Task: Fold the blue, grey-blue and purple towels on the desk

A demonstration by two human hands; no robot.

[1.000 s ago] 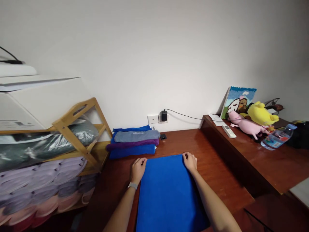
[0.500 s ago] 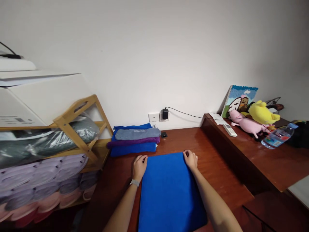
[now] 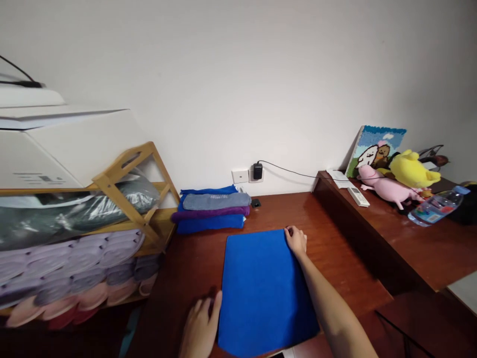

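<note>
Blue cloth [image 3: 263,293] lies flat, bench [image 3: 283,214] beyond its far edge. Your right hand [image 3: 297,241] pinches its far-right corner; your left hand [image 3: 201,323] spreads beside its left edge.

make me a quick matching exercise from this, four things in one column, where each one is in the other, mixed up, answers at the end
Things
1. right hand
2. left hand
3. black plug
4. white remote

Places
A. in the wall socket
B. beside the left edge of the blue cloth
C. beside the pink plush toy
D. at the far right corner of the blue cloth

Right pairs: 1-D, 2-B, 3-A, 4-C
</note>
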